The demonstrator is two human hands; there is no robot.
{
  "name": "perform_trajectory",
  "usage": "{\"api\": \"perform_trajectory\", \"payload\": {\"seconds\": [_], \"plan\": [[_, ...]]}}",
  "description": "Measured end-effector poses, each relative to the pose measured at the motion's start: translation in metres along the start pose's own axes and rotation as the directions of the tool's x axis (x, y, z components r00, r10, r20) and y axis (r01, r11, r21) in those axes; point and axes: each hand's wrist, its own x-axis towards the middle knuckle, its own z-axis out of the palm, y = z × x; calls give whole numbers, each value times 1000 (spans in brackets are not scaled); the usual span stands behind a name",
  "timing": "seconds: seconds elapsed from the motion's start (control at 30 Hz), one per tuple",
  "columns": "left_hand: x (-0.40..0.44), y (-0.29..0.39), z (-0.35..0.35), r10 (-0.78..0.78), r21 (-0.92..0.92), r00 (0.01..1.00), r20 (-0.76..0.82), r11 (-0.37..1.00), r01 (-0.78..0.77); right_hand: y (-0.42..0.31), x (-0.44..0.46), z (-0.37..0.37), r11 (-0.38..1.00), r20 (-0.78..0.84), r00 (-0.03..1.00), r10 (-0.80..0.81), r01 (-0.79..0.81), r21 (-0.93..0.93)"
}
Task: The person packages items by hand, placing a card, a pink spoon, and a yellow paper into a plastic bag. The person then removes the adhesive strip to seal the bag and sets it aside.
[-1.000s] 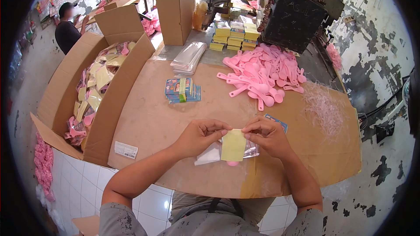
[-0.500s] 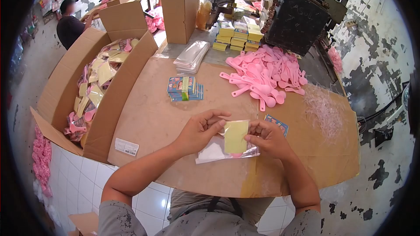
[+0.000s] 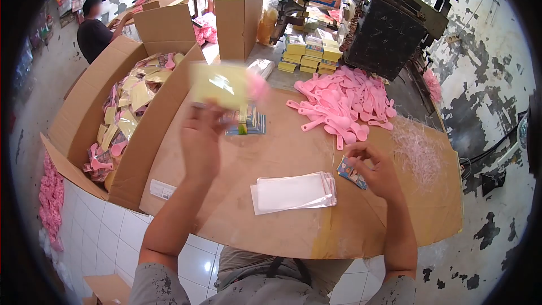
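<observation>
My left hand [image 3: 202, 141] is raised over the left part of the table, closed on a clear packet [image 3: 221, 86] with a yellow card inside and something pink at its right end. The packet is smeared by motion. Behind that hand, partly hidden, lies a banded stack of blue cards [image 3: 258, 124]. My right hand [image 3: 377, 170] has its fingers curled onto a small group of blue printed cards [image 3: 351, 174] at the right. Between my hands lie flat clear plastic bags [image 3: 291, 192].
A long carton [image 3: 155, 130] at the left holds many finished-looking packets [image 3: 141, 95]. Pink measuring scoops [image 3: 344, 104] are heaped at the back right, near bundled yellow card stacks [image 3: 310, 51] and a black machine [image 3: 384, 31]. Plastic shreds [image 3: 418, 149] lie at right. A person [image 3: 96, 31] stands far left.
My left hand has lifted the packet away from the plastic bags, up and to the left. My right hand has let go of the packet and moved right onto the blue cards.
</observation>
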Motion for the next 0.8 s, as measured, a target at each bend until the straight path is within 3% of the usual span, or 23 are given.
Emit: {"api": "perform_trajectory", "payload": {"seconds": [0.07, 0.17, 0.23, 0.3, 0.4, 0.53, 0.8], "plan": [[10, 20, 5, 103, -308, 984, -142, 940, -143, 3, 0, -16, 977, -21, 999, -26, 21, -212], [7, -18, -12, 7, -111, 997, 77, 994, 2, 21, -7, -28, 834, 43, 994, -100, 107, -541], [-11, -42, -3, -110, 380, 939, 327, 925, -23, 39, -11, -25, 842, 77, 995, -55, 88, -533], [-26, -47, 9, -186, 652, 814, 551, 704, -280, 45, -13, -23, 873, 71, 997, 2, 33, -486], [-38, -69, 15, -245, 704, 712, 658, 537, -465, 44, -12, -19, 930, 8, 996, 87, -78, -359], [-39, -85, 23, -239, 641, 610, 756, 459, -615, 51, -14, -11, 953, -64, 996, 65, -81, -291], [-38, -99, 23, -231, 621, 637, 735, 606, -497, 49, -16, -11, 964, -93, 994, 62, -84, -254]]}}
